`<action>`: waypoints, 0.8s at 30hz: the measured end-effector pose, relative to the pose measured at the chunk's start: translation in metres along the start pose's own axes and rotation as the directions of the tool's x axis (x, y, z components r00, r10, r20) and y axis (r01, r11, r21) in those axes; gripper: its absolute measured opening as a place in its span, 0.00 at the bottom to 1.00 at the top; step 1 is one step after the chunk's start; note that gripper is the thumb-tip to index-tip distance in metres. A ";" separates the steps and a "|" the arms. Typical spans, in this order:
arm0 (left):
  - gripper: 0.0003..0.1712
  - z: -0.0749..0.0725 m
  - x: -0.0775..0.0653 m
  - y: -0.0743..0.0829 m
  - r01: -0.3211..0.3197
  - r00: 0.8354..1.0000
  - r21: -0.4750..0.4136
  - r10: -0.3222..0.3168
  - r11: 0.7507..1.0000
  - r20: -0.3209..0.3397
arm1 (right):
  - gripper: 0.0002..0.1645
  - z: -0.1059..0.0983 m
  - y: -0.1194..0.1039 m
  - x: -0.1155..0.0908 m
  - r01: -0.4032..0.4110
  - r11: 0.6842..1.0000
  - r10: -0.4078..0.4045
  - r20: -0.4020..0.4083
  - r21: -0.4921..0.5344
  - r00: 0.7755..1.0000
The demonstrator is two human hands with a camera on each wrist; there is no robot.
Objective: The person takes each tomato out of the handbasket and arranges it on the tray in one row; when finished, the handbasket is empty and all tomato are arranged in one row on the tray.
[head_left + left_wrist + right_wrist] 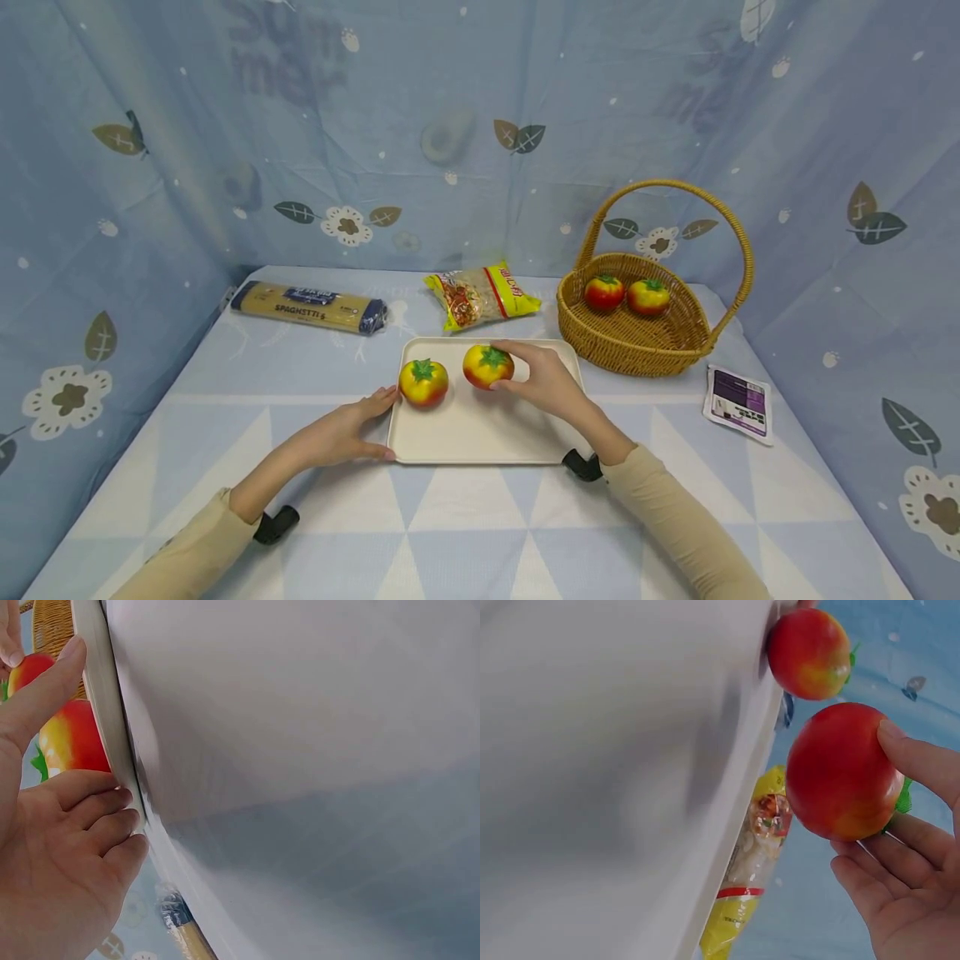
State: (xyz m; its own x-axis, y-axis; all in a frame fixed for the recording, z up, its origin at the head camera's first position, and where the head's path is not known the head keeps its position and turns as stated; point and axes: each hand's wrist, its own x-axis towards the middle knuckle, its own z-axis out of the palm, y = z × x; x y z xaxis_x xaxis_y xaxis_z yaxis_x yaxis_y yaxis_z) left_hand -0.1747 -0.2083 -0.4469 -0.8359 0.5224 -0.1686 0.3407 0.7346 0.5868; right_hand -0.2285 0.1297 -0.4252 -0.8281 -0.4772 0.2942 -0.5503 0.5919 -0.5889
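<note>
A cream rectangular tray (480,437) lies before me on the table. My right hand (547,382) holds a red-and-yellow tomato (482,368) over the tray's far half, thumb and fingers at its sides. In the right wrist view that tomato (844,772) shows its red underside, raised off the tray. A second tomato (424,386) with a green calyx sits at the tray's left end. Beside it, my left hand (341,429) rests against the tray's left edge, thumb near the front corner. The left wrist view shows its fingers (112,817) along the rim, loosely bent.
At the back right stands a wicker basket (637,360) with a tall handle, two tomatoes (604,293) inside. Behind the tray lies a yellow food bag (483,296). A spaghetti pack (307,306) is at the back left, and a purple-and-white packet (738,404) at the right.
</note>
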 end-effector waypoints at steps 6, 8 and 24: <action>0.58 -0.001 0.000 0.000 -0.001 1.000 -0.001 0.001 1.000 0.000 | 0.36 0.004 0.005 0.007 -0.001 0.999 -0.005 0.107 0.050 0.994; 0.58 0.000 0.000 0.000 0.001 1.000 -0.001 -0.001 1.000 0.001 | 0.36 0.006 0.007 0.009 -0.007 0.998 -0.001 0.133 0.060 0.991; 0.58 0.000 0.001 0.000 0.004 1.000 0.002 -0.004 1.000 0.000 | 0.35 0.015 0.006 0.016 -0.015 0.995 -0.007 0.226 0.097 0.974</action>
State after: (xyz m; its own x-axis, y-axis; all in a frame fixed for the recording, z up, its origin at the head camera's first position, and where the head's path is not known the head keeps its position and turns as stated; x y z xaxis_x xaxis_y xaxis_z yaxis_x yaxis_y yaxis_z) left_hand -0.1754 -0.2079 -0.4469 -0.8371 0.5195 -0.1713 0.3381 0.7376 0.5845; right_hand -0.2433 0.1158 -0.4352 -0.7783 -0.6162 0.1203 -0.5249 0.5335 -0.6632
